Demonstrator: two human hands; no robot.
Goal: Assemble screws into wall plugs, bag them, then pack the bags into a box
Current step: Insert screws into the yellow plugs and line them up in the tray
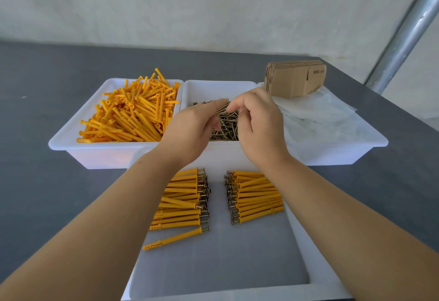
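reaching over the middle bin (190, 86), we have both hands above the heap of screws (226, 127). our left hand (192, 127) has its fingers stretched toward the right hand, thumb beneath, and seems to pinch a screw, though we cannot tell for sure. our right hand (259, 120) curls its fingers and pinches thin screws at the fingertips. the left bin (71, 134) is piled with loose yellow plugs (133, 113). the right bin (370, 139) carries clear bags (316, 110) and a stack of flat cardboard boxes (294, 78). nearest us, a white tray (316, 265) on the grey worktop (35, 170) carries 2 rows of finished plugs, a left row (183, 201) and a right row (256, 196), screw heads facing the gap between them.
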